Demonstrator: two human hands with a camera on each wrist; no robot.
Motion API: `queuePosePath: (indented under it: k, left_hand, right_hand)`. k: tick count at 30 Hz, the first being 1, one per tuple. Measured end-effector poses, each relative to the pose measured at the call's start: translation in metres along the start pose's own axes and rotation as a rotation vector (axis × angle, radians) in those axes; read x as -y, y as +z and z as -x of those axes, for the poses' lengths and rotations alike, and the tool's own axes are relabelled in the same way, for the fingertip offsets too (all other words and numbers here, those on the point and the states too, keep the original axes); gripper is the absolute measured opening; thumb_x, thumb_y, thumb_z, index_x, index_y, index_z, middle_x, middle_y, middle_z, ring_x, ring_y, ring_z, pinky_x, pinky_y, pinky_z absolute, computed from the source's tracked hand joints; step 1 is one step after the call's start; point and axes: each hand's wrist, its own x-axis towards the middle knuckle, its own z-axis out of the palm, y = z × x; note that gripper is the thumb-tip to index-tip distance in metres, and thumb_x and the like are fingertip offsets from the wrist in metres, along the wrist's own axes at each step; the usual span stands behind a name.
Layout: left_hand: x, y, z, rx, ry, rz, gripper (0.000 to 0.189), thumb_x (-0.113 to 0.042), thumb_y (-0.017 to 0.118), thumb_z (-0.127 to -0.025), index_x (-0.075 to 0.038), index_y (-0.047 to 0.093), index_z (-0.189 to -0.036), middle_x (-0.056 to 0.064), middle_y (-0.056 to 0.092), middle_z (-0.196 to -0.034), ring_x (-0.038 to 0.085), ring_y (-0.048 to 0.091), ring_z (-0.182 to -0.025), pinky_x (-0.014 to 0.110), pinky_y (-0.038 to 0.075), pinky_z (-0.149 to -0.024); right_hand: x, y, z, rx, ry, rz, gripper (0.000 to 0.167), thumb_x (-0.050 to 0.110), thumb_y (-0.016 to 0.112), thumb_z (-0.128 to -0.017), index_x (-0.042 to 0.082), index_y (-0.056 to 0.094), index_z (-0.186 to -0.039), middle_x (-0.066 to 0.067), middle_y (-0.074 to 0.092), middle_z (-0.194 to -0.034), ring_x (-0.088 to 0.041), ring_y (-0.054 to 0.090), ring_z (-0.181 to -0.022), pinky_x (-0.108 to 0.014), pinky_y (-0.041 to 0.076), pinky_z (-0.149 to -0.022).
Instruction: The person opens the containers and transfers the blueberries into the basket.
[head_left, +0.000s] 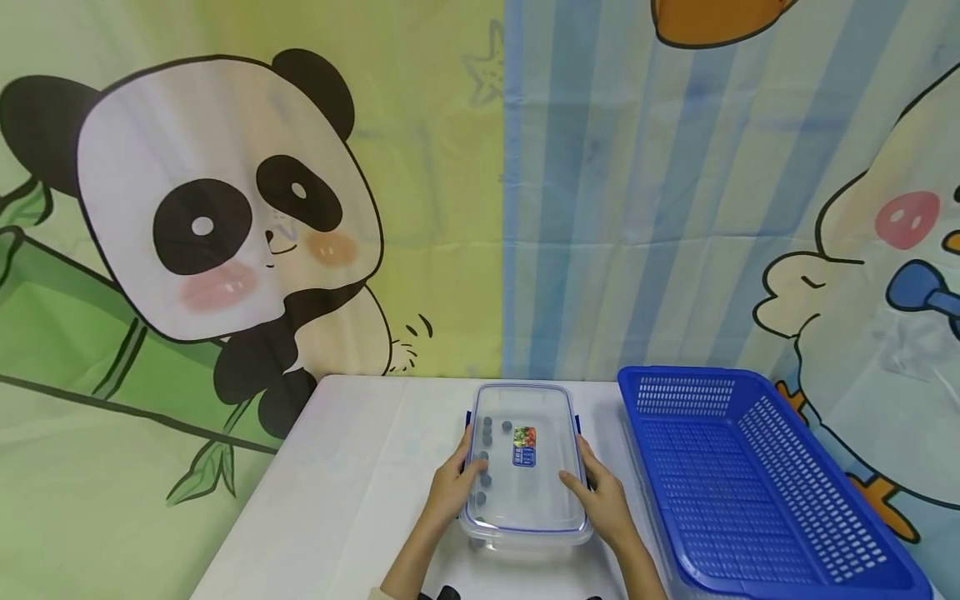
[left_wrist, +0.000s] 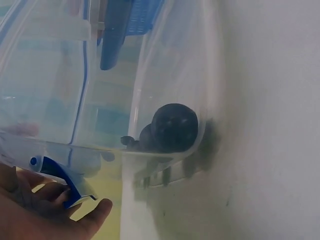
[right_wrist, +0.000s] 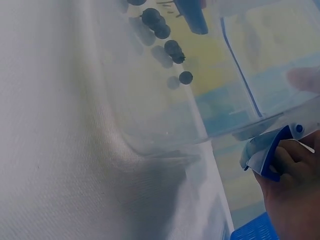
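A clear plastic food container [head_left: 555, 500] with a blue-trimmed lid sits on the white table, with a small fruit-picture label [head_left: 524, 447] on the lid. Several dark round blueberries [left_wrist: 174, 128] lie inside along its left wall. My left hand [head_left: 450, 483] holds the left side, its thumb over the lid. On the right side my right hand [head_left: 606, 500] holds the container, thumb likewise on top. A blue side latch [left_wrist: 65, 180] stands outward by the left fingers. The other blue latch [right_wrist: 270, 152] also sticks out, against the right fingers.
A large blue plastic basket [head_left: 765, 575] stands at the right of the table [head_left: 345, 483], close to the right forearm. Something clear shows under its left edge. Behind the table hangs a cloth [head_left: 450, 250] printed with cartoon animals.
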Motion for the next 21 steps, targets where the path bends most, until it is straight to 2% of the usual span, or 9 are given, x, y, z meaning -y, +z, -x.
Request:
queuePosePath:
  k: [3, 9, 12, 14, 15, 19, 21]
  left_hand:
    - [-0.001, 0.002, -0.001, -0.010, 0.006, 0.013, 0.061, -0.029, 0.054, -0.091, -0.020, 0.029, -0.146, 0.009, 0.028, -0.147, 0.036, 0.029, -0.131, 0.051, 0.026, -0.106]
    - [-0.003, 0.002, -0.002, 0.002, 0.086, 0.013, 0.061, -0.024, 0.054, -0.091, -0.013, 0.028, -0.145, 0.002, 0.021, -0.150, 0.028, 0.021, -0.136, 0.045, 0.017, -0.111]
    - [-0.002, -0.001, -0.003, 0.003, 0.112, 0.006, 0.061, -0.023, 0.055, -0.091, -0.013, 0.029, -0.145, -0.002, 0.019, -0.150, 0.026, 0.020, -0.137, 0.044, 0.015, -0.112]
    - [-0.002, -0.003, -0.002, 0.005, 0.118, 0.000, 0.061, -0.024, 0.055, -0.091, -0.014, 0.029, -0.145, -0.003, 0.020, -0.150, 0.027, 0.020, -0.136, 0.045, 0.015, -0.112]
    - [-0.002, -0.004, -0.002, 0.006, 0.124, -0.005, 0.061, -0.025, 0.055, -0.091, -0.014, 0.029, -0.145, -0.003, 0.019, -0.150, 0.027, 0.019, -0.137, 0.045, 0.015, -0.112]
    - [-0.001, -0.004, -0.002, 0.009, 0.149, -0.025, 0.061, -0.024, 0.054, -0.092, -0.015, 0.027, -0.146, -0.003, 0.017, -0.151, 0.026, 0.017, -0.137, 0.045, 0.015, -0.112]
    - [-0.001, -0.003, -0.002, 0.006, 0.168, -0.034, 0.061, -0.022, 0.053, -0.093, -0.014, 0.026, -0.146, -0.002, 0.016, -0.152, 0.025, 0.015, -0.138, 0.046, 0.014, -0.112]
  right_hand:
    - [0.000, 0.000, 0.000, 0.005, -0.009, -0.023, 0.071, 0.030, 0.063, -0.088, 0.004, 0.027, -0.144, -0.014, 0.022, -0.149, -0.031, 0.024, -0.133, -0.039, 0.022, -0.108]
    - [-0.001, -0.002, -0.001, 0.015, -0.027, -0.077, 0.070, 0.026, 0.062, -0.089, 0.004, 0.025, -0.144, -0.013, 0.018, -0.149, -0.031, 0.022, -0.134, -0.034, 0.020, -0.107]
    - [0.000, -0.002, -0.003, 0.034, -0.036, -0.131, 0.069, 0.021, 0.061, -0.090, 0.003, 0.022, -0.145, -0.013, 0.015, -0.150, -0.031, 0.019, -0.135, -0.027, 0.019, -0.107]
    - [0.008, -0.002, -0.001, 0.046, -0.040, -0.168, 0.068, 0.015, 0.060, -0.091, 0.000, 0.021, -0.144, -0.014, 0.013, -0.150, -0.032, 0.017, -0.135, -0.019, 0.019, -0.105]
    - [0.009, -0.002, -0.001, 0.050, -0.036, -0.183, 0.068, 0.013, 0.060, -0.091, 0.000, 0.020, -0.144, -0.014, 0.013, -0.150, -0.032, 0.017, -0.135, -0.020, 0.019, -0.105]
    - [0.007, 0.001, 0.000, 0.031, -0.026, -0.195, 0.068, 0.017, 0.060, -0.091, 0.003, 0.021, -0.145, -0.011, 0.015, -0.150, -0.031, 0.017, -0.135, -0.018, 0.019, -0.105]
    - [-0.002, 0.003, 0.000, 0.013, -0.024, -0.203, 0.069, 0.022, 0.060, -0.091, 0.006, 0.021, -0.145, -0.008, 0.015, -0.150, -0.028, 0.017, -0.136, -0.017, 0.019, -0.105]
